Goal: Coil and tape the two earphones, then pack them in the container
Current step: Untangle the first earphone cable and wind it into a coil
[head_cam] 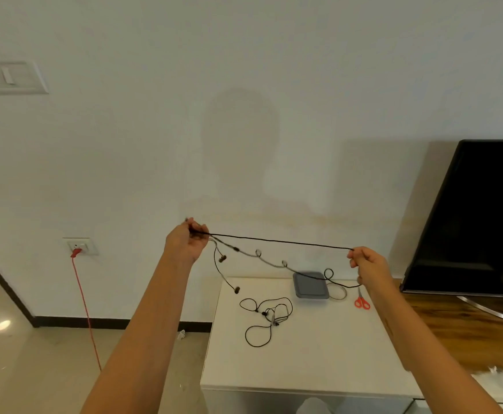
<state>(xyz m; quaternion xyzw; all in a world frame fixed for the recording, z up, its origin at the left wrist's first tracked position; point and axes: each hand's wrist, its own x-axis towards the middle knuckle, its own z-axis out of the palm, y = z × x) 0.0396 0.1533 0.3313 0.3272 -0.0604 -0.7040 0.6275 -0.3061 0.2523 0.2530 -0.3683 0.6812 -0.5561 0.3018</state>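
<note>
— Above the white table (304, 369), in mid-air: what is up there?
— One earphone (274, 241), black cable. Top strand drawn near-straight between the two hands. Lower strand sags beneath it, kinked into small loops.
— And the left hand (187, 242)?
— Raised, fingers curled, pinching one end of the cable at the fingertips. Two earbuds (222, 258) dangle below it on short leads, one lower than the other.
— The right hand (370, 265)?
— Lower, off to the right. Thumb and forefinger pinch the cable where it doubles back, other fingers curled in. The slack strand passes by the heel of that hand; whether it is gripped there, cannot tell.
— Where is the second earphone (266, 316)?
— Loose on the table, an uncoiled tangle near the middle of the top. No hand on it.
— The container (310, 284)?
— Grey, lid on, at the far side of the table beyond the tangle. A clear ring of tape (338, 291) lies just to its right. Red-handled scissors (361, 301) further right, near the table's edge.
— Surroundings?
— Pale wall. Dark television (483, 210) on a wooden unit (468, 330) at right. Red cord (84, 306) plugged into a wall socket (80, 245) at left, dropping to the floor.
</note>
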